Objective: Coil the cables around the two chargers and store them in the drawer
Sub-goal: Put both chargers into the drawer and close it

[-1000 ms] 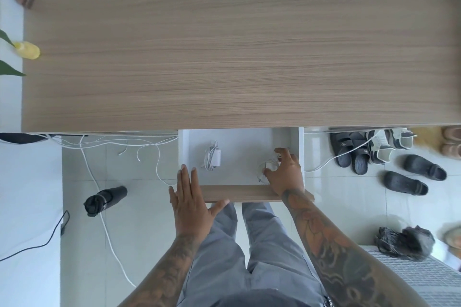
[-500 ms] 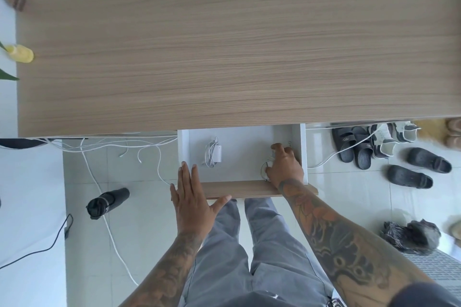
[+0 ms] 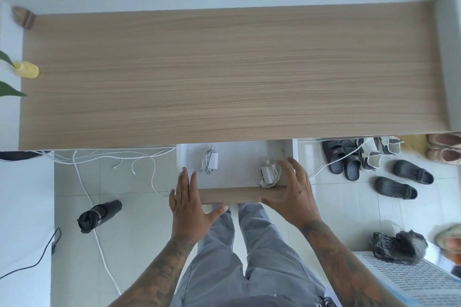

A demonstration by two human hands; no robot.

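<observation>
Chargers: two white ones lie inside the open drawer (image 3: 295,149), each with its cable wound around it
Left charger (image 3: 212,160): toward the drawer's left side, cable bundled along it in long loops, well apart from the other
Right charger (image 3: 269,174): near the front right corner, just behind the wooden drawer front (image 3: 239,195), cable looped loosely around it (one loop hangs wide)
Left hand (image 3: 190,203): flat, fingers straight and close together, thumb spread out to the side; it lies over the left end of the drawer front, fingertips reaching the drawer's left wall
Right hand (image 3: 291,195): fingers straight and slightly spread, holding nothing, palm over the right end of the drawer front, fingertips just beside the right charger
Desk (image 3: 224,77): long wooden top above the drawer
Floor: white cables (image 3: 104,157) trail to the left, a black bottle (image 3: 99,215) lies on its side, dark sandals (image 3: 404,177) at the right
</observation>
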